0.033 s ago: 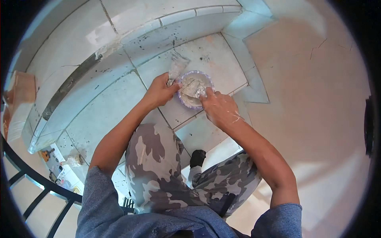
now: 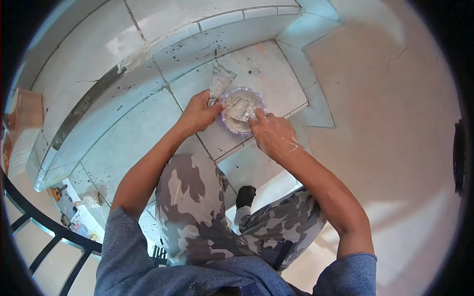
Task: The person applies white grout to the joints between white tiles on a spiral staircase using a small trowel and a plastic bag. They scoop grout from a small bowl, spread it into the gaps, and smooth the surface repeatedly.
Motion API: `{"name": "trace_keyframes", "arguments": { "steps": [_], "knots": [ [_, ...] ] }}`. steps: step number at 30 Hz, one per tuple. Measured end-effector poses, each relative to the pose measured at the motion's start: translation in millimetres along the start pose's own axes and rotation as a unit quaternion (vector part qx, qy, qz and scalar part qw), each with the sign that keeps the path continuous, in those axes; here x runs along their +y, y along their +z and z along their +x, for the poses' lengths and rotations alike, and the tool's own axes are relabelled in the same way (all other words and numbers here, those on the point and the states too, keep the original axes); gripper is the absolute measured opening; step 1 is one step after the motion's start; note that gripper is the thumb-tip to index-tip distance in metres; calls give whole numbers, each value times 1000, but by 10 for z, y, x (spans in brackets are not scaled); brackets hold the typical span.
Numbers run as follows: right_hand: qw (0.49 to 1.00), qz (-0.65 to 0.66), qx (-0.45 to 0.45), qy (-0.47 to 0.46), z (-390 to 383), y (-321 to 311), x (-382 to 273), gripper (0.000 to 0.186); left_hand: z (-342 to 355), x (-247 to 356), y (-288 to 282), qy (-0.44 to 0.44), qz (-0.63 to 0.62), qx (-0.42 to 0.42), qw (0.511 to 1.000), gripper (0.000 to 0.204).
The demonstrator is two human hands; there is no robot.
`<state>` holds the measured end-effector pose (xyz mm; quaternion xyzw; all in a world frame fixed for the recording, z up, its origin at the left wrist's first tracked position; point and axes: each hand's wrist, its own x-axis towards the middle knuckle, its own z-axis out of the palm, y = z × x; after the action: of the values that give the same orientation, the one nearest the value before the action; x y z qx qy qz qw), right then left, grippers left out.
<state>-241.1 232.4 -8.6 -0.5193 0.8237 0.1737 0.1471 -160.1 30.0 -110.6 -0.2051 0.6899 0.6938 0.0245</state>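
Purple-rimmed bowl [image 2: 247,90] of pale paste [image 2: 235,124] sits on the tiled step [image 2: 279,74], probably light, best steadied by its rim; my left grip [image 2: 204,112] wraps a translucent piece [image 2: 220,81], my right grip [image 2: 269,129] clenches a scraper [image 2: 236,109].

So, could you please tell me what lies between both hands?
In the head view, a bowl of pale paste lies between left hand and right hand.
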Motion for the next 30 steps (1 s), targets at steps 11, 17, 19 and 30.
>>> {"name": "trace_keyframes", "arguments": {
  "steps": [11, 17, 19, 30],
  "knots": [
    [999, 25, 17, 12, -108, -346, 169, 41, 101, -57, -146, -19, -19, -76, 997, 26],
    [999, -2, 49, -15, -34, -113, 128, 41, 148, -113, -213, -10, -66, -136, 988, 27],
    [1000, -3, 20, -16, -31, -232, 138, 40, 132, -172, -225, -4, -68, -135, 988, 27],
    [999, -39, 1, -22, 69, -165, 15, 33, 28, -261, -281, 23, -85, -132, 987, 27]
  ]
}}
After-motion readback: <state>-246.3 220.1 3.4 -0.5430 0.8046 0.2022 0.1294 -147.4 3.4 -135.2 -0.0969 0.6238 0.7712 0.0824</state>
